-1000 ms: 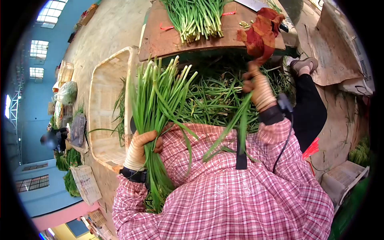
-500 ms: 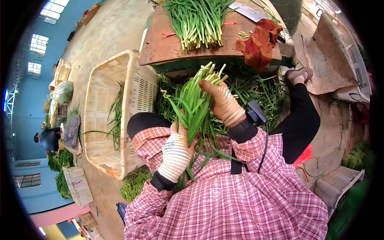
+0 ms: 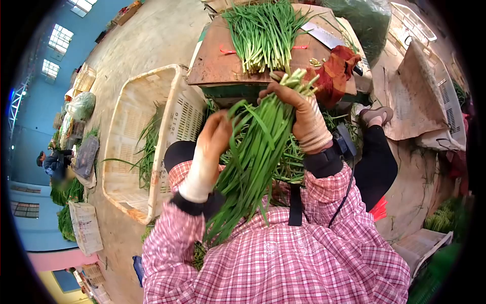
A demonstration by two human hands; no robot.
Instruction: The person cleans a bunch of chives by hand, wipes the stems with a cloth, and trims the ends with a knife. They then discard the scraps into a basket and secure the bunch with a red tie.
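Chive bunch: held up in the air over the lap, just in front of the near edge of the wooden board. Cut ends point up toward the board and the leafy tips hang down onto the plaid shirt.
Right hand: gloved, fingers wrapped tight around the bunch just below the cut ends, solid grip.
Left hand: also gloved, fingers curled together against the bunch's left side, touching the leaves. Can't tell if it's actually pinching any.
On the board: second bunch lying across the middle, cleaver toward the right edge, red cloth draped over the near right corner.
Left of the board: pale plastic crate with a few greens inside.
Floor: loose greens piled under the board's near edge, behind the hands.
Far left: another person crouched by more greens.
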